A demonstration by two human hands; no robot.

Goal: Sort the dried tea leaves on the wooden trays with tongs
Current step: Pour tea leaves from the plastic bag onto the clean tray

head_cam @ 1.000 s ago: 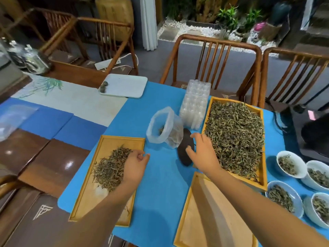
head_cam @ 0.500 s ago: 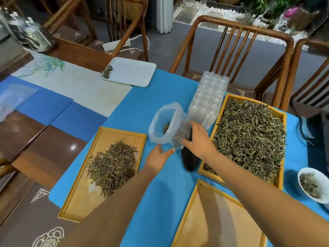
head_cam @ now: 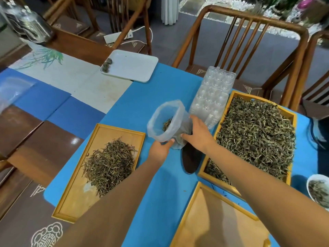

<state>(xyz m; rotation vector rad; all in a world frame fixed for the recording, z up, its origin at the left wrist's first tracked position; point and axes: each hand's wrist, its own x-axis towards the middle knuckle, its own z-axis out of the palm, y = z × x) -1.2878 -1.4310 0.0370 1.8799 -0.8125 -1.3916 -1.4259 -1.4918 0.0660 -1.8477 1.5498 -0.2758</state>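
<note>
Between your two hands: a thin plastic bag [head_cam: 167, 122] stands open-mouthed on the blue cloth [head_cam: 160, 193], between the two filled trays.
Left fingers: your left hand [head_cam: 160, 150] pinches the bag's near lower rim, thumb tip on the film; the other fingers sit under the plastic, so you cannot tell how they lie.
Right fingers: your right hand [head_cam: 199, 134] curls round the bunched side of the bag, thumb pressed into the gathered film.
Bag, handling: judged light and limp, with only a small pinch of leaves inside; it will likely collapse or tip if you let go, so hold it by the rim and the bunched base together.
Tea leaves, where: a small heap [head_cam: 110, 164] lies on the left wooden tray [head_cam: 74, 198]; a much bigger bed [head_cam: 256, 138] fills the right wooden tray [head_cam: 290, 114]; a third tray [head_cam: 220, 221] near you looks bare.
Tea leaves, handling: dry, wiry and brittle by the look of them, so take few at a time and squeeze gently, or they may crumble and scatter.
Tongs: none can be made out; a dark oval object [head_cam: 191, 161] lies under the bag, beside the right tray, and you cannot tell what it is.
Further out: a clear moulded plastic tray stack [head_cam: 211, 97], a white tray [head_cam: 131, 68] with small tea balls, a white bowl [head_cam: 318, 191] of leaves at the right edge.
Writing: no brand, label or readable text anywhere; only white ornamental patterns on the dark table runner [head_cam: 46, 236].
</note>
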